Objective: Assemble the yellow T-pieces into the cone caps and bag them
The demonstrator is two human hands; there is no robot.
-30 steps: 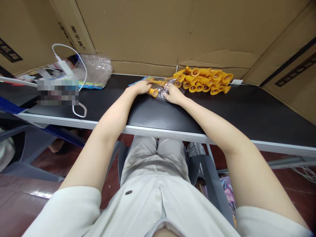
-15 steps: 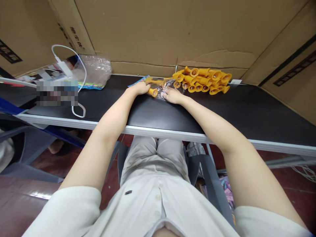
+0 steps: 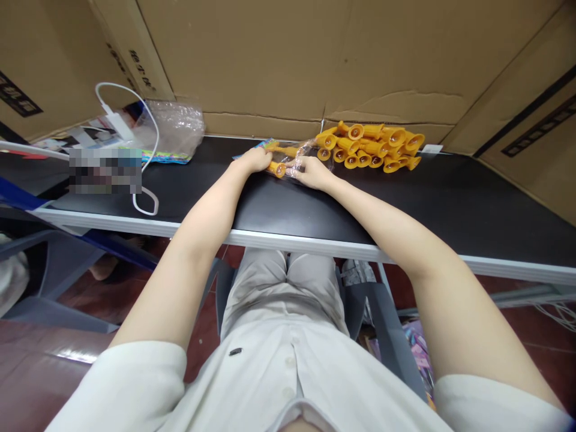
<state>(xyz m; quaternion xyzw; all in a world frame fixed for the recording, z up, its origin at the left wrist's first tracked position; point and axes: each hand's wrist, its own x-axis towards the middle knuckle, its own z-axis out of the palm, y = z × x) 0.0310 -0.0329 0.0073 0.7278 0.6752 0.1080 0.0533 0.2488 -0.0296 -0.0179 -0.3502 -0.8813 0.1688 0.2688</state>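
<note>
A clear plastic bag (image 3: 306,151) with a bright printed header lies on the black table (image 3: 288,210), with yellow trumpet-shaped plastic pieces in or under it. My left hand (image 3: 255,159) is closed over the header end. Its fingers press beside one yellow trumpet-shaped piece (image 3: 279,170), whose flared end points toward me. At the other end, my right hand (image 3: 315,173) pinches the clear film near that flared end. Right behind my right hand is a pile of similar yellow pieces (image 3: 369,146). The film hides how far the pieces sit inside.
Clear plastic bags (image 3: 175,129) with printed headers are stacked at the left. Near them are a white cable (image 3: 155,123) and a white plug (image 3: 119,125). Tall cardboard (image 3: 270,60) walls off the table's back. A grey chair (image 3: 49,264) stands at the lower left.
My right hand has shifted slightly left along the film, its fingers now nearer the flared end. My left hand stays in place on the bag.
</note>
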